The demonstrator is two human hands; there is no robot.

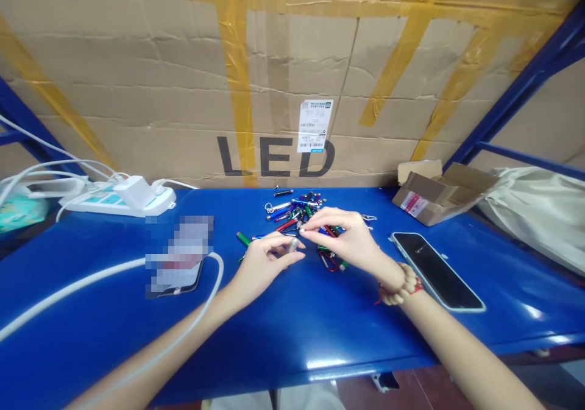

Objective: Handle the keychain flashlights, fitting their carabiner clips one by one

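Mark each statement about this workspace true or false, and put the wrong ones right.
1. The left hand holds a small silvery piece. True.
2. The power strip lies on the right side of the table. False: the power strip is on the left side.
3. A bead bracelet circles the right wrist. True.
4. The small carton is closed and sealed. False: the small carton has its flaps open.
5. The phone beside the right arm lies with its dark screen up. True.
6. The paper label covers part of the letter L. False: the paper label overlaps the D.
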